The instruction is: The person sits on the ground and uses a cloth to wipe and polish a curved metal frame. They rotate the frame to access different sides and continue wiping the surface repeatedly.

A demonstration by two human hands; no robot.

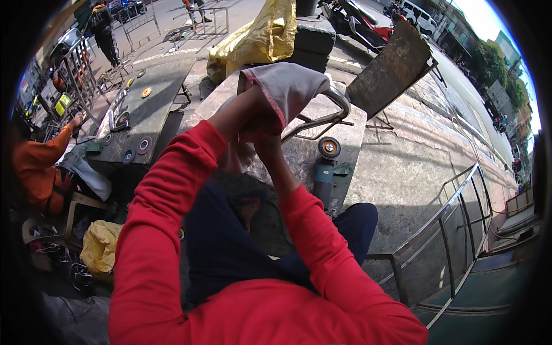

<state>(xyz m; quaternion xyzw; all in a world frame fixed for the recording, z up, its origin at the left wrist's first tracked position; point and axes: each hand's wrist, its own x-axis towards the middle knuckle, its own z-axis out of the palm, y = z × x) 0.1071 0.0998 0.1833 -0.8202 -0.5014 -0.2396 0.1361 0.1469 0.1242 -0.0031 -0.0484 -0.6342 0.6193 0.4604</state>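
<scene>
A pale grey cloth (296, 86) with a red edge is draped over my left hand (253, 109), whose fingers are hidden beneath it. My right hand (264, 142) is raised against the underside of the same cloth and is closed on it, though its fingertips are covered. More of the fabric hangs below my wrists. Just past the cloth, a bent metal tube frame (319, 122) rests on the worktable (351, 129). A blue-bodied angle grinder (323, 178) with a round disc (329, 148) lies to the right of my right forearm. Neither hand touches it.
A yellow sack (259, 40) and a leaning metal sheet (394, 69) stand beyond the table. At left, a person in an orange sleeve (49, 152) sits by a board (155, 109) with several grinding discs. A welded metal frame (445, 236) lies at right.
</scene>
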